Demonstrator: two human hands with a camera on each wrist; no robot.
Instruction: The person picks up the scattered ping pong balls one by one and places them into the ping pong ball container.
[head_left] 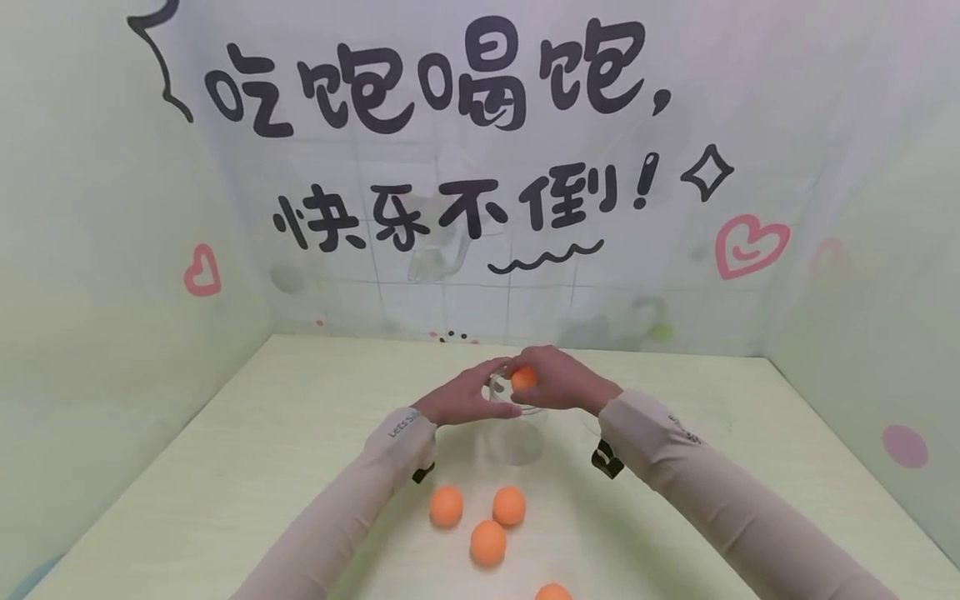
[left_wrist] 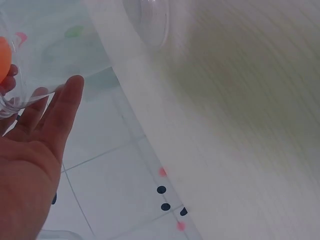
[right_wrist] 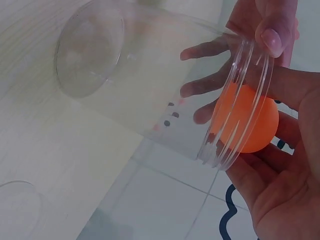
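Note:
A clear, empty-looking jar [right_wrist: 145, 70] with a threaded mouth stands upright on the table. Around its rim, the left hand [head_left: 467, 395] holds it, thumb on the near side and fingers behind. At the mouth, the right hand [head_left: 562, 380] grips an orange ping-pong ball [right_wrist: 250, 120], which sits partly inside the threaded opening. In the left wrist view the left palm and fingers show beside the rim, with an edge of the ball [left_wrist: 4, 59] at the far left.
Three orange balls [head_left: 488, 543] lie on the table nearer the person, and another ball [head_left: 553, 592] is cut off at the bottom edge. A faint clear disc [right_wrist: 20, 210] lies on the tabletop beside the jar. A printed translucent curtain [head_left: 420, 292] rises behind the table.

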